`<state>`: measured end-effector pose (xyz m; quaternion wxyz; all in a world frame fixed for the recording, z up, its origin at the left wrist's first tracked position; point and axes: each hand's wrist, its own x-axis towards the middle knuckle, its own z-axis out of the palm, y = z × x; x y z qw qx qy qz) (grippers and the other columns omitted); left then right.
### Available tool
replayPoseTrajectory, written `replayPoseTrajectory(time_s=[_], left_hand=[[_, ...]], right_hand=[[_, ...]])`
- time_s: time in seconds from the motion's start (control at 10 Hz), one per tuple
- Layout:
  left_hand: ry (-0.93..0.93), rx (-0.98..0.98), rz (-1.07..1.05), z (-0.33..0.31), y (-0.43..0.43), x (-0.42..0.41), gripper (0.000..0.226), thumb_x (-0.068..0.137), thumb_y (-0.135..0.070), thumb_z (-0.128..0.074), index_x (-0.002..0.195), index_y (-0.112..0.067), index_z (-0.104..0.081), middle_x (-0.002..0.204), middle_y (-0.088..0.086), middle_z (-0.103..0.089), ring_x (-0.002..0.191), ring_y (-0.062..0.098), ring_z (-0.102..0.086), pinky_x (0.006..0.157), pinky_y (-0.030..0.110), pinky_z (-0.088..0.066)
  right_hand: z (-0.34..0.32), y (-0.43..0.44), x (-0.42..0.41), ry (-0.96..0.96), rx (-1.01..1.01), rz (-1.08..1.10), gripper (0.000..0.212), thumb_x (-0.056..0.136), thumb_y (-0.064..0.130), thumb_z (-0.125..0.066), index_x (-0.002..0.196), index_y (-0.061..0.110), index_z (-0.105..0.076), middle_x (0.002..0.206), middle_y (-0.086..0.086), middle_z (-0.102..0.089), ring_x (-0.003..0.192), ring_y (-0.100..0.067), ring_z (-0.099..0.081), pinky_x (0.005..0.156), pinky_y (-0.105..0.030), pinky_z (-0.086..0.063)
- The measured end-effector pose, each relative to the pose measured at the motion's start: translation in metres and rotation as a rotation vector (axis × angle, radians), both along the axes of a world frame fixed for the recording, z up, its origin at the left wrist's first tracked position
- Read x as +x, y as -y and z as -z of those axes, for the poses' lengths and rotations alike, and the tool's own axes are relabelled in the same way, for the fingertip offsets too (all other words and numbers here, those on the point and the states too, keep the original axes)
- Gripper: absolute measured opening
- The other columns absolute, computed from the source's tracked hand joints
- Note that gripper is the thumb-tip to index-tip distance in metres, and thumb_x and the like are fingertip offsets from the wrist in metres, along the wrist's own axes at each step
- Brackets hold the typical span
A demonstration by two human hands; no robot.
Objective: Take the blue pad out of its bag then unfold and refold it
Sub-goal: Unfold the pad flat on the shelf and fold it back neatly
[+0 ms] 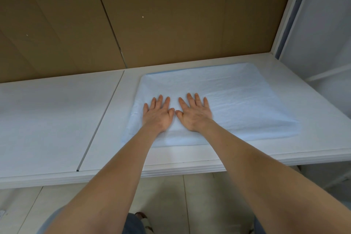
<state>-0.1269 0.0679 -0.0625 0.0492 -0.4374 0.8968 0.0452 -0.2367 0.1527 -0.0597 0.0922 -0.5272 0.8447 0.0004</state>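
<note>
- Blue pad (pixel 237 97) lies spread flat on the white worktop (pixel 57 116), on its right-hand part, just right of a narrow seam (pixel 100 121) that runs from the front edge back toward the wall
- Pad is pale blue and faintly crinkled, with light crease lines across it; far edge sits close to the back of the worktop, near edge just short of the front lip
- Near right corner of the pad looks slightly raised, with a soft shadow under it
- Cannot tell whether the pad is one layer or doubled over in part
- Left hand (pixel 158 115) rests palm down on the pad's near-left part; grip wide, fingers straight and fanned, holding nothing
- Right hand (pixel 194 113) lies palm down just beside it, nearer the pad's middle; grip equally wide, fingers straight and flat on the sheet, nothing held
- Thumb tips of the two hands nearly meet; cannot tell whether they touch
- Both bare forearms reach in from the bottom of the view, over the front lip
- Brown board panels (pixel 152 15) stand behind the worktop, their joints slanting
- White frame post (pixel 284 11) rises at the back right corner
- Pale tiled floor (pixel 171 195) shows below the front edge
</note>
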Motion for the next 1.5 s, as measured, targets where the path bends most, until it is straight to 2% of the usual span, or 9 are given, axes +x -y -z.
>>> replayPoseTrajectory(time_s=[0.6, 0.7, 0.8, 0.9, 1.1, 1.2, 1.5], left_hand=[[-0.001, 0.035, 0.011, -0.003, 0.000, 0.001, 0.056, 0.101, -0.044, -0.011, 0.152, -0.027, 0.006, 0.160, -0.002, 0.013, 0.148, 0.017, 0.010, 0.120, 0.044, 0.004], [-0.007, 0.013, 0.017, -0.005, -0.002, 0.001, 0.056, 0.101, -0.044, -0.013, 0.152, -0.026, 0.000, 0.160, -0.001, 0.007, 0.148, 0.018, 0.005, 0.120, 0.043, 0.000], [-0.035, -0.060, -0.009, -0.014, -0.004, -0.005, 0.053, 0.101, -0.041, -0.021, 0.151, -0.022, -0.017, 0.159, 0.003, -0.012, 0.146, 0.020, -0.013, 0.118, 0.044, -0.012], [-0.110, -0.109, -0.021, -0.025, -0.013, -0.024, 0.052, 0.101, -0.039, -0.024, 0.150, -0.021, -0.019, 0.158, 0.005, -0.015, 0.146, 0.021, -0.014, 0.117, 0.044, -0.012], [-0.128, -0.032, 0.129, -0.034, -0.051, -0.085, 0.054, 0.102, -0.040, -0.019, 0.152, -0.027, -0.006, 0.161, 0.000, 0.004, 0.148, 0.021, 0.003, 0.119, 0.045, -0.004], [-0.101, 0.011, 0.168, -0.034, -0.070, -0.109, 0.054, 0.102, -0.040, -0.016, 0.152, -0.028, -0.001, 0.160, -0.001, 0.009, 0.148, 0.021, 0.007, 0.119, 0.045, 0.000], [-0.030, 0.033, 0.207, -0.020, -0.094, -0.136, 0.055, 0.102, -0.039, -0.015, 0.152, -0.026, 0.002, 0.160, -0.001, 0.009, 0.148, 0.021, 0.008, 0.120, 0.046, 0.001]], right_hand=[[-0.001, -0.002, 0.000, 0.010, -0.017, 0.005, 0.060, 0.099, 0.053, -0.010, 0.153, 0.030, 0.005, 0.160, -0.001, 0.015, 0.147, -0.025, 0.016, 0.118, -0.048, 0.009], [-0.003, -0.001, -0.003, 0.070, -0.066, 0.008, 0.057, 0.100, 0.050, -0.014, 0.154, 0.030, -0.005, 0.161, 0.000, 0.006, 0.148, -0.023, 0.010, 0.119, -0.046, 0.006], [-0.013, -0.003, -0.010, 0.284, -0.320, 0.090, 0.049, 0.102, 0.038, -0.027, 0.149, 0.024, -0.031, 0.157, -0.003, -0.022, 0.146, -0.021, -0.015, 0.119, -0.037, -0.009], [-0.025, -0.017, -0.027, 0.255, -0.437, 0.140, 0.052, 0.100, 0.034, -0.036, 0.149, 0.020, -0.030, 0.156, -0.006, -0.025, 0.146, -0.023, -0.016, 0.118, -0.035, -0.016], [-0.032, -0.061, -0.077, 0.004, -0.216, 0.111, 0.061, 0.100, 0.046, -0.026, 0.154, 0.024, -0.009, 0.162, -0.002, 0.001, 0.148, -0.025, 0.009, 0.121, -0.044, -0.001], [-0.032, -0.081, -0.098, -0.051, -0.134, 0.132, 0.061, 0.100, 0.048, -0.021, 0.154, 0.024, -0.004, 0.161, -0.003, 0.006, 0.147, -0.026, 0.013, 0.120, -0.045, 0.002], [-0.018, -0.097, -0.116, -0.048, -0.062, 0.110, 0.061, 0.100, 0.048, -0.016, 0.154, 0.023, -0.004, 0.161, -0.004, 0.008, 0.147, -0.024, 0.015, 0.120, -0.043, 0.005]])
